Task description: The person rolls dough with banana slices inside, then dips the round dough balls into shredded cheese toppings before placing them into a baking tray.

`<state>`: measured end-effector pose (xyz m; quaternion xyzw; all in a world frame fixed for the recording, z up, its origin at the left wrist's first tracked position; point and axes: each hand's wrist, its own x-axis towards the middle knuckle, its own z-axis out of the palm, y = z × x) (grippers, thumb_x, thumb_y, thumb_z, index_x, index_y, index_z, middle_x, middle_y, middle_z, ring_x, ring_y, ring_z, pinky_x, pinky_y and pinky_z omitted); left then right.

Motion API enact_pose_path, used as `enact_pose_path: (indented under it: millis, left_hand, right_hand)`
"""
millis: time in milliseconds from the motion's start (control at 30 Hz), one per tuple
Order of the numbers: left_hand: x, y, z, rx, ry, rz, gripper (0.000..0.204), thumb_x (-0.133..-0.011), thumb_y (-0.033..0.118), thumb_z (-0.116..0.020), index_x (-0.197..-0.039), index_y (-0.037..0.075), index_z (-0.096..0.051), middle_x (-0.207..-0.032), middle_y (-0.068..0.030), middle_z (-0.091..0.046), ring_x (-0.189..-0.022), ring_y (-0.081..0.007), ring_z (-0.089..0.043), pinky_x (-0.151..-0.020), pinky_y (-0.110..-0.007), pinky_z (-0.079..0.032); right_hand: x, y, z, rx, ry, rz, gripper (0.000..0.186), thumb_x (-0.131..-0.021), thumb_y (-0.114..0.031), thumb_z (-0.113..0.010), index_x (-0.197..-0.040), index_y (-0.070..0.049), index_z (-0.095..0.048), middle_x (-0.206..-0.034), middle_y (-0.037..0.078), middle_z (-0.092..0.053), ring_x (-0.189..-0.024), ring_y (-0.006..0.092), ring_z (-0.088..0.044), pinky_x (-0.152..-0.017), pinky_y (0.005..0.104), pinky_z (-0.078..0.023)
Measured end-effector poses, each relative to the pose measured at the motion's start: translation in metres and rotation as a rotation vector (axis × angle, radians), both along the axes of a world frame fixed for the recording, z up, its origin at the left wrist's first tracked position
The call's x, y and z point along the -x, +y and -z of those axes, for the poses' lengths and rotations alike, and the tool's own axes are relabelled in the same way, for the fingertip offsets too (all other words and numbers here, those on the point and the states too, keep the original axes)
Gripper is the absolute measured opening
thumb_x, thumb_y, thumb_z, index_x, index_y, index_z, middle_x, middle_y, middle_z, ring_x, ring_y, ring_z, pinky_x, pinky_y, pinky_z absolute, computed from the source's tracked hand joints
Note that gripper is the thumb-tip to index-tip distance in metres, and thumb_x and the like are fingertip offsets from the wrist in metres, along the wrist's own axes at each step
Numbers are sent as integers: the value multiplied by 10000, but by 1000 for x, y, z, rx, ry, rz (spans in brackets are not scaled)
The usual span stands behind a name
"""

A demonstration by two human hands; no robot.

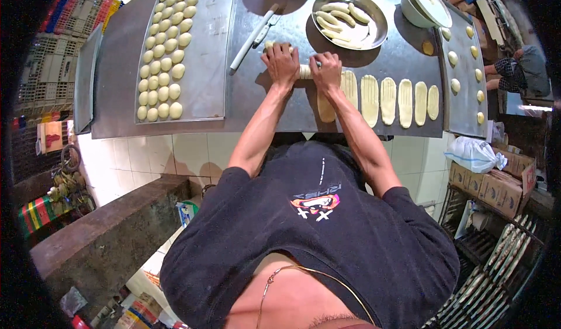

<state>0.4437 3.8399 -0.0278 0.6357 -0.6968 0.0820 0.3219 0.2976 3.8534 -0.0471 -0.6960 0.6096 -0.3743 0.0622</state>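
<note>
A pale dough roll with ridges across it [305,72] lies on the metal table between my hands. My left hand [281,67] is curled over its left end, and pale dough also shows beyond those fingertips. Fingers bent, my right hand [327,71] grips the roll's right end. Just right of it, a row of flat oval dough strips [369,100] lies side by side, several with lengthwise slits. One plain strip [326,107] is partly under my right forearm. Beyond my hands sits a round metal bowl [383,37] of peeled bananas [343,18].
A rolling pin [250,45] and a knife [266,31] lie left of the bowl. Many dough balls fill a tray [204,104] at left. White bowls [408,9] stand far right, beside another tray [461,110] with dough balls. Other people's legs [501,75] show at right.
</note>
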Motion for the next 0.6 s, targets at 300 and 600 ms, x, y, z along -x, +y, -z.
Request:
enact_pose_path:
  millis: [300, 600]
  left_hand:
    - [-55, 38, -12, 50, 470, -74, 174, -864, 193, -640, -992, 76, -622, -964, -113, -582, -979, -310, -552, -894, -465, -383]
    - [-96, 139, 25, -91, 527, -259, 193, -843, 110, -639, -1020, 41, -611, -961, -124, -560, -887, -292, -570, -846, -409, -450]
  right_hand:
    - [6, -13, -14, -137, -339, -375, 419, -797, -268, -776, -1107, 0, -691, -953, 197, -710, -846, 368, -693, -775, 414, -563]
    - [7, -27, -68, -708, -149, -288, 544, -661, -297, -754, -1106, 5, -677, -1015, 191, -713, -912, 298, -707, -849, 370, -556]
